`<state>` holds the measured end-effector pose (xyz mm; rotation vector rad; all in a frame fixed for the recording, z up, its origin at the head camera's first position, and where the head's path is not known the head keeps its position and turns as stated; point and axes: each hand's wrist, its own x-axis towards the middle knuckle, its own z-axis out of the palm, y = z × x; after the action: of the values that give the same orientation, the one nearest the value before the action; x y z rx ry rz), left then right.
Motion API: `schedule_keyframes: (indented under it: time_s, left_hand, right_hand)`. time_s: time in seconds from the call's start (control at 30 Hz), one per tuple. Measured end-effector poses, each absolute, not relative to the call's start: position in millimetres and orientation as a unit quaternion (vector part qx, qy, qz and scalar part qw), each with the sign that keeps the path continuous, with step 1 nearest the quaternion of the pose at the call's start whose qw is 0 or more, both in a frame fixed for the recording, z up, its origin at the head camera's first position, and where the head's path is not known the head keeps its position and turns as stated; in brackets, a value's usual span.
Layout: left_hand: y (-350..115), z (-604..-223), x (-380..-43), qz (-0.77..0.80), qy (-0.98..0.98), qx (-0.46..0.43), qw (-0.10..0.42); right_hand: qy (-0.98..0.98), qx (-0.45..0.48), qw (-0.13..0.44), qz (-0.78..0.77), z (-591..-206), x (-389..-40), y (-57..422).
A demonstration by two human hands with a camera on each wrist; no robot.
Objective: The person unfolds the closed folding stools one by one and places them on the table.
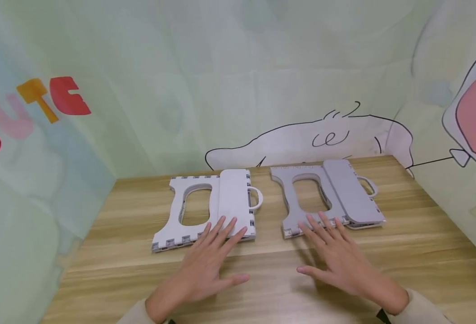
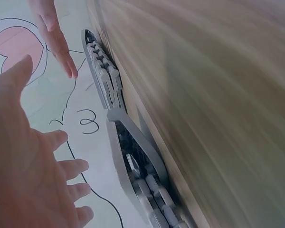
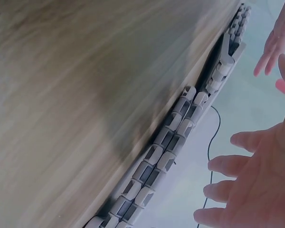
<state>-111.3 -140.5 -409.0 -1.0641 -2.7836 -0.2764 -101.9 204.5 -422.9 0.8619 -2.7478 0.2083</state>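
Observation:
Two folded plastic step stools lie flat, side by side. The white folding stool [image 1: 234, 198] is on the left, the grey folding stool [image 1: 346, 191] on the right; each has an oval opening and a small loop handle on its right side. My left hand [image 1: 205, 265], palm down with fingers spread, hovers at the white stool's near edge. At the near edge of the grey stool, my right hand [image 1: 339, 256] is spread the same way. Both wrist views show the hands above the stools' hinged edges, holding nothing.
The stools lie on a wood-grain table [image 1: 262, 270]. Behind it hangs a pale green printed cloth [image 1: 161, 112] with cartoon drawings and coloured letters, meeting the table's back edge and wrapping round both sides.

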Motion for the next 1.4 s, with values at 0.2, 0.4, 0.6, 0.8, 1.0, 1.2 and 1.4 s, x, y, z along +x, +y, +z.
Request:
schedule_keyframes:
  time_s: [0.2, 0.4, 0.6, 0.8, 1.0, 1.2, 1.4]
  left_hand:
    - [-127, -405, -115, -0.107, -0.923, -0.365, 0.055]
    - [-114, -404, -118, -0.116, -0.915, -0.383, 0.05]
    - [-102, -403, -122, -0.121, -0.909, -0.396, 0.041]
    - [-93, -403, -125, -0.121, -0.908, -0.4, 0.029]
    - [-84, -405, -128, -0.126, -0.901, -0.414, 0.019]
    - [-73, -405, -131, -0.131, -0.896, -0.425, 0.002]
    - [-60, -408, -136, -0.129, -0.891, -0.436, -0.002]
  right_hand:
    - [-0.953, 0.27, 0.1, 0.093, -419, -106, 208]
    - [-0.959, 0.245, 0.076, 0.122, -417, -111, 213]
    - [-0.96, 0.234, 0.068, 0.136, -416, -115, 217]
    - [-0.963, 0.22, 0.064, 0.145, -418, -119, 223]
    - [-0.962, 0.212, 0.071, 0.157, -419, -124, 232]
    - [-0.961, 0.206, 0.081, 0.166, -420, -129, 237]
    - [-0.959, 0.193, 0.1, 0.184, -418, -132, 243]
